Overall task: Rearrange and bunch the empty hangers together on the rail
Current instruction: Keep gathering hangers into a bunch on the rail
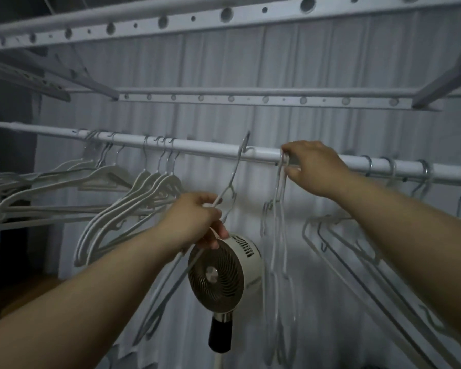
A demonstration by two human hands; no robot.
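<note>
As we faced the long white metal rail (197,146), our left hand (197,219) curled its fingers round the shoulder of a thin white wire hanger (234,171), its hook tilted at the rail. Our right hand (312,169) pinched the hooks of a bunch of thin white hangers (280,235) on the rail. To the left, thick white plastic hangers (144,198) hung crowded together; a round white fan (224,272) stood below.

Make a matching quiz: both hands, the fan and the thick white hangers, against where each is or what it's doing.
1 left hand
2 right hand
3 fan
4 thick white hangers

A hung on the rail, left side
B pinching thin hangers at the rail
C gripping a tilted wire hanger
D on a pole below the rail

Pairs: 1-C, 2-B, 3-D, 4-A
</note>
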